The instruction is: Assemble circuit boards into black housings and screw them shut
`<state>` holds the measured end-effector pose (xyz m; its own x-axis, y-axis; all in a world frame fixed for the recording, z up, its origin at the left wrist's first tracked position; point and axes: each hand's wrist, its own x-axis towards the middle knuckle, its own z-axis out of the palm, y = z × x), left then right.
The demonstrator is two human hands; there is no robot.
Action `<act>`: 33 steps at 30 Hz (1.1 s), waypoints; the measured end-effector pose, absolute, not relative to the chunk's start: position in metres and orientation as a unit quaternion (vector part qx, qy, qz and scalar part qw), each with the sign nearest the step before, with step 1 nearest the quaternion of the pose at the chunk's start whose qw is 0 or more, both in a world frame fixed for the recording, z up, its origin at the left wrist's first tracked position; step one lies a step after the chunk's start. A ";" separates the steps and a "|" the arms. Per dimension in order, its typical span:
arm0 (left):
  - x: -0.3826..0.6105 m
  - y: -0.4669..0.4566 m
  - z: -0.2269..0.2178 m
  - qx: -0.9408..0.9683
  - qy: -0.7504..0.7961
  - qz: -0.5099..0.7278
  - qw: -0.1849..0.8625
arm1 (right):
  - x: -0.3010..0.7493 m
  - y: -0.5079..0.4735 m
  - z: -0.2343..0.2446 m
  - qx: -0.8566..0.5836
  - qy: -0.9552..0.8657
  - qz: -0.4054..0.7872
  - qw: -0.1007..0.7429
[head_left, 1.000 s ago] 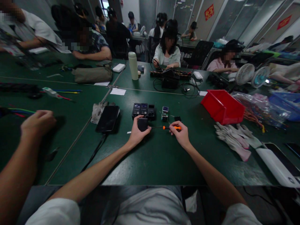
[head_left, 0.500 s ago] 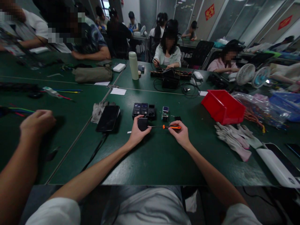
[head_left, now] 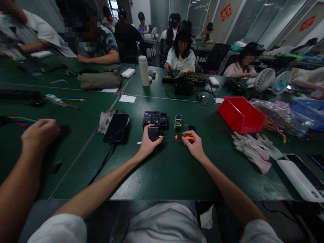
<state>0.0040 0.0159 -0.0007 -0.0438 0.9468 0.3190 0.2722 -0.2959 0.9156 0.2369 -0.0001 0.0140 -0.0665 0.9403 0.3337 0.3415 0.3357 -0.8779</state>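
Observation:
My left hand grips a small black box standing on the green table. My right hand pinches the orange handle of a small screwdriver. Its thin shaft lies level and its tip touches the right side of the black box. Just behind the box sits a row of three black modules with small screens. A small module with a green board stands to their right, and a tiny black part lies beside my right hand.
A black phone with a cable and a grey glove lie left of my hands. A red bin, white gloves and a white device are at the right. Another person's fist rests at the left. Co-workers sit across.
My hands, the box and the screwdriver have barely shifted. A co-worker at the far left has moved their head.

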 end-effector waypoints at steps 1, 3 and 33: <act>0.004 0.016 0.000 0.611 0.498 0.524 0.322 | 0.237 0.000 0.015 -0.481 -0.666 0.303 0.484; 0.004 0.016 0.000 0.610 0.498 0.526 0.322 | 0.236 -0.001 0.017 -0.469 -0.673 0.293 0.491; 0.002 0.018 -0.004 0.573 0.498 0.536 0.370 | 0.237 0.004 0.015 -0.496 -0.576 0.366 0.536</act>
<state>0.0022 0.0177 -0.0037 -0.0697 0.9668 0.2458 0.1747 -0.2308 0.9572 0.2371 0.0041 0.0148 0.0676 0.9646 0.2549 0.1787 0.2397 -0.9543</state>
